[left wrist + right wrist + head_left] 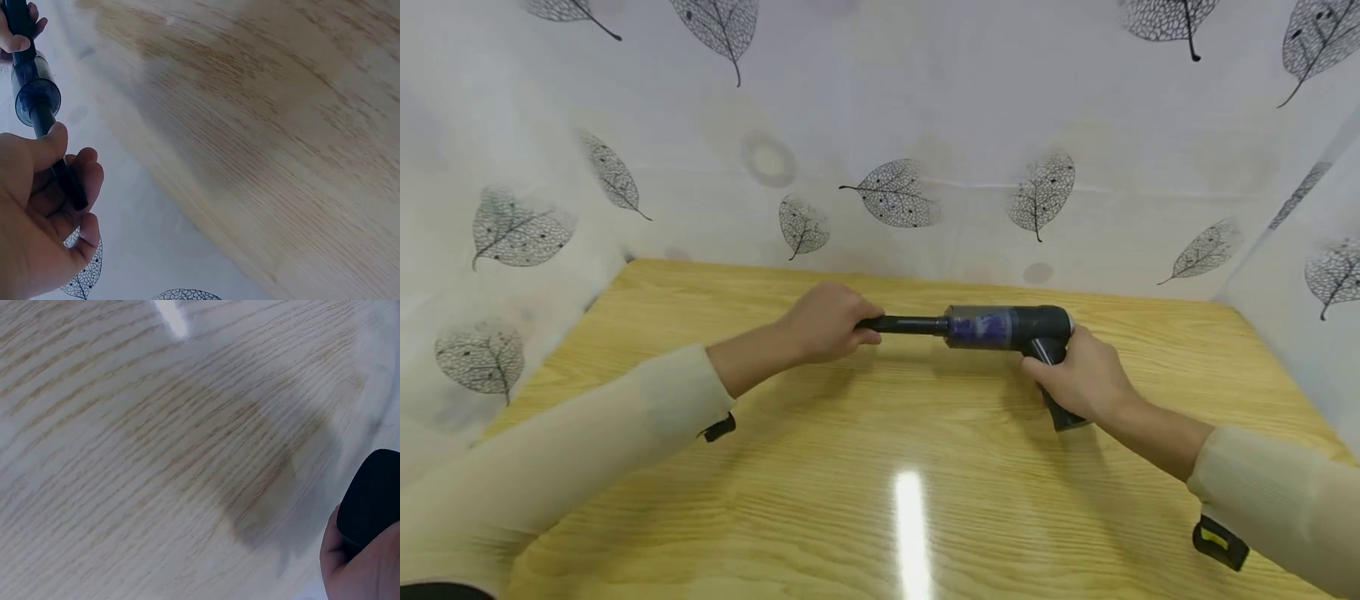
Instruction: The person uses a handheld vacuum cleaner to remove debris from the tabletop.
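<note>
A dark handheld vacuum cleaner (992, 327) is held level above the wooden table, its clear dust cup showing something purple inside. My right hand (1090, 375) grips its angled handle; in the right wrist view only the black handle end (375, 497) and part of that hand (369, 569) show. At the other end, my left hand (827, 325) holds the slim black nozzle (910, 325). In the left wrist view the thumb and curled fingers (53, 187) lie around the nozzle, whose tip pokes out past them.
The light wood-grain table (820, 500) spreads under both hands, with a bright light reflection near the front. White cloth (880, 108) printed with black leaf shapes hangs behind the table and along its sides.
</note>
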`<state>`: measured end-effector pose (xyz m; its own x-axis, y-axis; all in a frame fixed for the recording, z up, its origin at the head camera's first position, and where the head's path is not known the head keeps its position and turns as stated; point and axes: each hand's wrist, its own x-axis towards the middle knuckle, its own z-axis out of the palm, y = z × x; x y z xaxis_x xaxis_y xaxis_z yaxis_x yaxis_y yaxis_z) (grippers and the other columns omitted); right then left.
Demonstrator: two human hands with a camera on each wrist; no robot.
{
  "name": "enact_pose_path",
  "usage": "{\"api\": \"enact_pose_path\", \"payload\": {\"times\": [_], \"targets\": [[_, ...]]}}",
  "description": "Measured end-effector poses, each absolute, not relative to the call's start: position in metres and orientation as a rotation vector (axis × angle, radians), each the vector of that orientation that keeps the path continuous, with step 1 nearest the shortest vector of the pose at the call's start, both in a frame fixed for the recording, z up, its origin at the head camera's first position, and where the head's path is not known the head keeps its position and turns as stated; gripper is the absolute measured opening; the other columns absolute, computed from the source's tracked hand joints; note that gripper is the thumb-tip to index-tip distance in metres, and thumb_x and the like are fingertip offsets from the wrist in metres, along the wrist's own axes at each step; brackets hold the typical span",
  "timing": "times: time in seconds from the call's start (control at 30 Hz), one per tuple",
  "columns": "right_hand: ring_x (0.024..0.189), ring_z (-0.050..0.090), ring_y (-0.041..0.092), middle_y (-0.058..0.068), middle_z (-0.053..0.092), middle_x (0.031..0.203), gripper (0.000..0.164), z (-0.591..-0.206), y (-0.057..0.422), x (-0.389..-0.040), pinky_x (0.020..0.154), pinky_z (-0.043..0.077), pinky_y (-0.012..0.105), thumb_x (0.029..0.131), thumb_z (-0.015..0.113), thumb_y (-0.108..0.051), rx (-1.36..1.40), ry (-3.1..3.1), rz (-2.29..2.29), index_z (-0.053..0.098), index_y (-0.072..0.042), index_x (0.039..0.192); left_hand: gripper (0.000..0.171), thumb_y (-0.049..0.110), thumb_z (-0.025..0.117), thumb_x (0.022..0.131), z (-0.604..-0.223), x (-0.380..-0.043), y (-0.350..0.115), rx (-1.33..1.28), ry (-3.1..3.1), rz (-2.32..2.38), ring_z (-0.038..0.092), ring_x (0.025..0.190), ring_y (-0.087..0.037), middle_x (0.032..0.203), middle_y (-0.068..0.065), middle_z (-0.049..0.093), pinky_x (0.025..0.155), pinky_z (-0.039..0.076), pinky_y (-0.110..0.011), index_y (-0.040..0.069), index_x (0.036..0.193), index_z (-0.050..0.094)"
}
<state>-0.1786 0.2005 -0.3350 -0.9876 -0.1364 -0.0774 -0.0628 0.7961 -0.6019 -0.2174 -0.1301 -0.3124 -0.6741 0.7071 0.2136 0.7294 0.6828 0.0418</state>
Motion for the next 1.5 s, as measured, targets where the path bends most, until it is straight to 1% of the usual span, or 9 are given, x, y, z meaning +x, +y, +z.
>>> {"api": "enact_pose_path", "payload": {"times": [0.13, 0.33, 0.53, 0.63, 0.83, 1.0, 1.07, 1.27, 1.5], "targets": [[0.055, 0.058, 0.018, 0.019, 0.058, 0.084, 0.059, -0.335, 0.203, -0.18, 0.046, 0.051, 0.032, 0.082, 0.061, -0.036, -0.15, 2.867, -0.965, 0.037, 0.006, 0.116, 0.023, 0.033, 0.065, 0.084, -0.313, -0.221, -0.128, -1.155, -2.725, -0.17, 0.046, 0.054, -0.012, 0.06, 0.006, 0.051, 0.054, 0.041, -0.032, 0.016, 0.073, 0.055], [0.065, 0.059, 0.021, 0.023, 0.053, 0.096, 0.074, -0.34, 0.203, -0.185, 0.051, 0.052, 0.033, 0.079, 0.066, -0.04, -0.15, 2.847, -0.955, 0.032, 0.007, 0.125, 0.02, 0.034, 0.066, 0.083, -0.315, -0.231, -0.125, -1.112, -2.767, -0.113, 0.048, 0.056, -0.014, 0.063, 0.005, 0.055, 0.054, 0.042, -0.034, 0.016, 0.076, 0.059], [0.076, 0.058, 0.028, 0.024, 0.052, 0.099, 0.082, -0.345, 0.194, -0.195, 0.056, 0.052, 0.035, 0.078, 0.067, -0.037, -0.143, 2.881, -0.926, 0.025, 0.011, 0.129, 0.018, 0.033, 0.068, 0.081, -0.322, -0.245, -0.128, -1.051, -2.85, -0.1, 0.051, 0.066, -0.018, 0.07, 0.004, 0.058, 0.061, 0.045, -0.037, 0.017, 0.077, 0.062], [0.078, 0.057, 0.029, 0.024, 0.052, 0.099, 0.085, -0.347, 0.188, -0.203, 0.058, 0.052, 0.035, 0.078, 0.066, -0.038, -0.141, 2.892, -0.909, 0.022, 0.012, 0.13, 0.017, 0.034, 0.068, 0.081, -0.327, -0.252, -0.131, -0.996, -2.883, -0.06, 0.053, 0.072, -0.019, 0.077, 0.004, 0.063, 0.068, 0.046, -0.039, 0.017, 0.084, 0.067], [0.08, 0.056, 0.03, 0.023, 0.05, 0.101, 0.089, -0.353, 0.187, -0.213, 0.059, 0.051, 0.036, 0.078, 0.066, -0.043, -0.091, 2.859, -0.876, 0.02, 0.01, 0.133, 0.026, 0.037, 0.067, 0.081, -0.334, -0.262, -0.131, -0.969, -2.948, -0.013, 0.052, 0.073, -0.019, 0.083, 0.002, 0.065, 0.069, 0.045, -0.038, 0.018, 0.098, 0.069], [0.083, 0.054, 0.031, 0.023, 0.05, 0.102, 0.091, -0.36, 0.189, -0.214, 0.061, 0.05, 0.036, 0.078, 0.064, -0.048, -0.069, 2.838, -0.872, 0.021, 0.009, 0.132, 0.031, 0.039, 0.066, 0.081, -0.341, -0.267, -0.127, -0.954, -2.996, 0.013, 0.054, 0.078, -0.018, 0.093, -0.001, 0.067, 0.071, 0.046, -0.037, 0.018, 0.104, 0.068], [0.084, 0.054, 0.031, 0.023, 0.05, 0.103, 0.089, -0.364, 0.189, -0.217, 0.062, 0.05, 0.037, 0.078, 0.063, -0.05, -0.074, 2.846, -0.881, 0.022, 0.009, 0.131, 0.034, 0.038, 0.066, 0.082, -0.342, -0.27, -0.127, -0.944, -3.009, 0.009, 0.055, 0.082, -0.019, 0.098, -0.002, 0.067, 0.075, 0.047, -0.038, 0.017, 0.108, 0.067], [0.088, 0.053, 0.034, 0.025, 0.049, 0.108, 0.098, -0.376, 0.191, -0.231, 0.07, 0.049, 0.042, 0.078, 0.057, -0.063, -0.098, 2.851, -0.897, 0.021, 0.01, 0.132, 0.04, 0.034, 0.065, 0.084, -0.349, -0.283, -0.129, -0.916, -3.045, -0.021, 0.056, 0.1, -0.023, 0.113, -0.004, 0.064, 0.091, 0.045, -0.039, 0.015, 0.119, 0.061], [0.095, 0.051, 0.033, 0.025, 0.048, 0.115, 0.101, -0.386, 0.193, -0.231, 0.079, 0.046, 0.043, 0.077, 0.056, -0.066, -0.125, 2.799, -0.989, 0.021, 0.008, 0.136, 0.043, 0.036, 0.064, 0.084, -0.356, -0.29, -0.135, -0.9, -3.079, -0.065, 0.055, 0.106, -0.023, 0.118, -0.004, 0.062, 0.095, 0.042, -0.039, 0.015, 0.121, 0.059]]}}
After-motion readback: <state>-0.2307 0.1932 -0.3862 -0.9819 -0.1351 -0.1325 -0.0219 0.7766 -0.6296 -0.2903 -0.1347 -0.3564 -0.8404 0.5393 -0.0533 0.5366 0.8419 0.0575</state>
